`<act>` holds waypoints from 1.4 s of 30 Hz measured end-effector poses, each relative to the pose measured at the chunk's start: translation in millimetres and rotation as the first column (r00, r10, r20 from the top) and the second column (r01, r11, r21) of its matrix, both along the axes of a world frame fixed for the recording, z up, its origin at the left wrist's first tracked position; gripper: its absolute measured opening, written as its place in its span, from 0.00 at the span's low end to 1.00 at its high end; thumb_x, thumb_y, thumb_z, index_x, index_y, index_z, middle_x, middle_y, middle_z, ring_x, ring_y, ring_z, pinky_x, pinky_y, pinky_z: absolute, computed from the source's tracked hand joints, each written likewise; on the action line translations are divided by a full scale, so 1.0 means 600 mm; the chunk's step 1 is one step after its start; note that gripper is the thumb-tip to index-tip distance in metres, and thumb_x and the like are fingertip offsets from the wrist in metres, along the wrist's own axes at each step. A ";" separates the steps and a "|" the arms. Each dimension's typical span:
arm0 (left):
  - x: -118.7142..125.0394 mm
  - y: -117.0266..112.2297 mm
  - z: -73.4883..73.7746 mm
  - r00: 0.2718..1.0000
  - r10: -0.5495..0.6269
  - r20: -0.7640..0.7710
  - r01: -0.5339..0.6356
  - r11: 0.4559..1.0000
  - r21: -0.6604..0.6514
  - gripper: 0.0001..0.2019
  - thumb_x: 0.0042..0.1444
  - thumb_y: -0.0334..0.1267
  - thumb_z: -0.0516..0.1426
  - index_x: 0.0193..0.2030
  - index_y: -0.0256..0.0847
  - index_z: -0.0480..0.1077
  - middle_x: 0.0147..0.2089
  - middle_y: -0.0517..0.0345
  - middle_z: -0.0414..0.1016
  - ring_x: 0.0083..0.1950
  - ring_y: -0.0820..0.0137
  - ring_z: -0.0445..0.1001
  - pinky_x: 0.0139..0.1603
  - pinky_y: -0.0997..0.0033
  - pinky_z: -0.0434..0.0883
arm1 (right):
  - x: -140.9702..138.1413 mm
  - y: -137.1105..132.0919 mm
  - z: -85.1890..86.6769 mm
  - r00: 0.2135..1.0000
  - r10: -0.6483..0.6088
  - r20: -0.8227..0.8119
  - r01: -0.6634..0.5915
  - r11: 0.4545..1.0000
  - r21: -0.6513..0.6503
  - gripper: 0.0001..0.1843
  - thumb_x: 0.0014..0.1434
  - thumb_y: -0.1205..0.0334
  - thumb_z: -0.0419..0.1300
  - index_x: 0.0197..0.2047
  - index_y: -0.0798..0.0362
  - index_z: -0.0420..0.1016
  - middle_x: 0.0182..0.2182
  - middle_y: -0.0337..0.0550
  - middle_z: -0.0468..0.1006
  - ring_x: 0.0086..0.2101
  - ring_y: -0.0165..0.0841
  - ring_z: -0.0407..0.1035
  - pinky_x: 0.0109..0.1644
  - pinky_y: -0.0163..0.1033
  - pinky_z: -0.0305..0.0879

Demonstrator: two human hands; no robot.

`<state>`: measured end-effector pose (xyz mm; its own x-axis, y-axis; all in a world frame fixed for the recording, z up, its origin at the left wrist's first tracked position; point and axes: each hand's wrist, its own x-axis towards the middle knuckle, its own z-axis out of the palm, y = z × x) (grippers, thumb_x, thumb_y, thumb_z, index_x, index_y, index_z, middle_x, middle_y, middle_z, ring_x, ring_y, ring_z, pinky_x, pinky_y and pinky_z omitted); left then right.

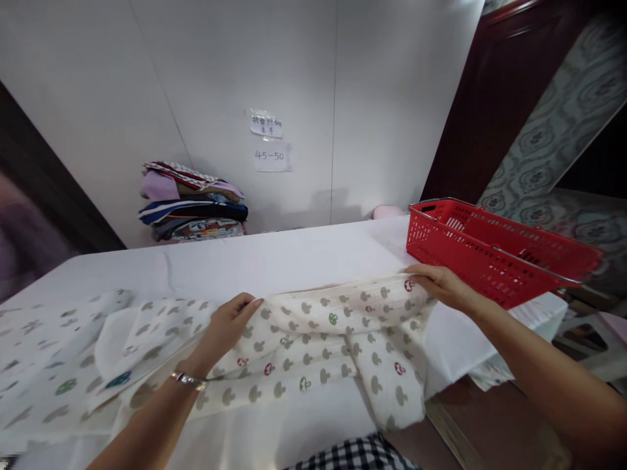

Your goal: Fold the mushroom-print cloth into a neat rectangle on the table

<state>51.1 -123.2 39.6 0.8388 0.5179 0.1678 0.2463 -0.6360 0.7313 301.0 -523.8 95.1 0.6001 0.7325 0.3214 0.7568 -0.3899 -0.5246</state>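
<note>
A cream cloth (313, 346) printed with grey, red and green mushrooms stretches across the near side of the table. My left hand (230, 326), with a metal bracelet on its wrist, pinches the cloth's upper edge left of centre. Farther right, my right hand (438, 285) grips the same edge near a corner. Between the two hands the edge is lifted and pulled fairly straight, and the lower part hangs in loose folds over the table's front edge. To the left the fabric lies spread and rumpled. My fingertips are partly hidden by the cloth.
A red plastic basket (490, 251) stands at the table's right end. Folded clothes (196, 202) are stacked against the wall at back left. The table has a white cover (294, 251). Paper labels (272, 156) are taped to the wall. A blurred person (29, 228) is at far left.
</note>
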 end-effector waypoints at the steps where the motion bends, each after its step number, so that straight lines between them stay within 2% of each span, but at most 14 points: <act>1: -0.001 -0.002 0.001 1.000 -0.001 0.000 0.001 1.000 -0.001 0.19 0.55 0.55 0.50 0.29 0.41 0.64 0.22 0.65 0.61 0.25 0.74 0.60 0.25 0.76 0.58 | -0.001 0.000 0.002 1.000 -0.011 0.000 0.011 1.000 -0.006 0.14 0.59 0.52 0.52 0.42 0.47 0.73 0.38 0.42 0.77 0.40 0.38 0.71 0.45 0.43 0.66; 4: -0.004 -0.006 0.001 1.000 -0.022 -0.002 0.022 1.000 0.005 0.19 0.55 0.56 0.49 0.30 0.42 0.65 0.22 0.65 0.59 0.24 0.74 0.59 0.24 0.77 0.57 | -0.005 0.002 0.010 0.999 -0.044 -0.015 0.044 0.998 -0.033 0.14 0.59 0.50 0.51 0.35 0.49 0.72 0.29 0.40 0.75 0.31 0.35 0.68 0.35 0.38 0.65; 7: -0.008 -0.008 0.000 0.998 -0.063 -0.007 0.063 0.998 0.006 0.19 0.55 0.57 0.49 0.30 0.42 0.65 0.22 0.65 0.59 0.24 0.74 0.58 0.23 0.76 0.57 | -0.011 0.005 0.020 0.996 -0.088 -0.009 0.087 0.996 -0.012 0.19 0.59 0.46 0.51 0.26 0.51 0.67 0.22 0.38 0.67 0.25 0.30 0.61 0.28 0.34 0.59; 12: -0.017 -0.014 0.005 0.993 -0.118 -0.005 0.118 0.993 0.009 0.19 0.55 0.56 0.50 0.30 0.42 0.65 0.22 0.65 0.60 0.24 0.74 0.59 0.24 0.76 0.57 | -0.010 0.002 0.025 0.995 -0.089 -0.045 0.092 0.992 0.085 0.21 0.58 0.44 0.52 0.23 0.52 0.63 0.24 0.38 0.63 0.26 0.29 0.59 0.27 0.33 0.56; 16: -0.024 -0.023 0.015 0.991 -0.131 -0.019 0.131 0.991 0.017 0.18 0.56 0.55 0.50 0.29 0.42 0.65 0.21 0.65 0.57 0.22 0.75 0.56 0.22 0.76 0.55 | -0.006 -0.005 0.019 0.969 -0.198 -0.145 0.217 0.968 0.128 0.22 0.53 0.42 0.57 0.22 0.52 0.63 0.21 0.35 0.62 0.23 0.27 0.56 0.23 0.32 0.52; 19: -0.029 -0.032 0.019 0.987 -0.158 -0.005 0.158 0.986 0.054 0.18 0.57 0.54 0.49 0.28 0.42 0.64 0.21 0.65 0.58 0.23 0.75 0.57 0.23 0.76 0.56 | -0.008 -0.007 0.015 0.942 -0.269 -0.202 0.309 0.929 0.204 0.24 0.50 0.42 0.60 0.20 0.52 0.60 0.18 0.33 0.59 0.21 0.26 0.54 0.21 0.31 0.49; 21: -0.030 -0.037 0.022 0.986 -0.165 0.005 0.165 0.984 0.071 0.18 0.57 0.54 0.49 0.28 0.42 0.64 0.22 0.64 0.60 0.23 0.74 0.59 0.24 0.76 0.57 | -0.009 -0.006 0.015 0.934 -0.276 -0.228 0.327 0.917 0.229 0.24 0.49 0.42 0.60 0.19 0.52 0.60 0.17 0.33 0.58 0.20 0.25 0.53 0.20 0.31 0.48; 26: -0.033 -0.041 0.026 0.993 -0.113 0.017 0.111 0.991 0.069 0.18 0.56 0.55 0.50 0.28 0.42 0.65 0.21 0.65 0.62 0.22 0.74 0.59 0.24 0.76 0.57 | -0.006 -0.007 0.017 0.924 -0.273 -0.267 0.336 0.914 0.229 0.21 0.48 0.44 0.62 0.22 0.52 0.65 0.18 0.34 0.62 0.21 0.26 0.56 0.22 0.32 0.52; 31: -0.036 -0.040 0.021 0.996 -0.092 0.020 0.091 0.995 0.043 0.17 0.55 0.55 0.52 0.30 0.43 0.67 0.20 0.65 0.61 0.21 0.75 0.57 0.22 0.76 0.56 | 0.007 -0.014 0.012 0.942 -0.278 -0.190 0.320 0.914 0.248 0.19 0.47 0.46 0.64 0.26 0.51 0.64 0.21 0.33 0.65 0.22 0.26 0.58 0.23 0.31 0.53; 35: -0.038 -0.038 0.015 0.997 -0.077 0.017 0.076 0.995 0.058 0.17 0.54 0.55 0.52 0.31 0.43 0.68 0.20 0.66 0.62 0.21 0.75 0.58 0.22 0.76 0.56 | 0.013 -0.016 0.006 0.945 -0.242 -0.221 0.299 0.913 0.279 0.21 0.46 0.45 0.65 0.36 0.50 0.68 0.25 0.35 0.70 0.24 0.28 0.62 0.26 0.33 0.58; 38: -0.038 -0.032 0.012 0.997 -0.079 0.013 0.078 0.995 0.065 0.16 0.54 0.55 0.53 0.36 0.44 0.69 0.27 0.63 0.70 0.26 0.73 0.65 0.26 0.76 0.61 | 0.013 -0.015 0.004 0.937 -0.239 -0.255 0.300 0.924 0.237 0.27 0.46 0.43 0.63 0.44 0.51 0.71 0.28 0.38 0.73 0.27 0.31 0.65 0.29 0.35 0.61; 42: -0.036 -0.030 0.024 0.990 -0.130 -0.050 0.136 0.983 0.123 0.17 0.54 0.53 0.53 0.45 0.46 0.70 0.40 0.58 0.75 0.39 0.68 0.72 0.36 0.74 0.67 | 0.013 -0.018 0.007 0.953 -0.248 -0.172 0.266 0.960 0.091 0.21 0.51 0.42 0.59 0.34 0.53 0.74 0.28 0.42 0.75 0.28 0.33 0.66 0.30 0.35 0.61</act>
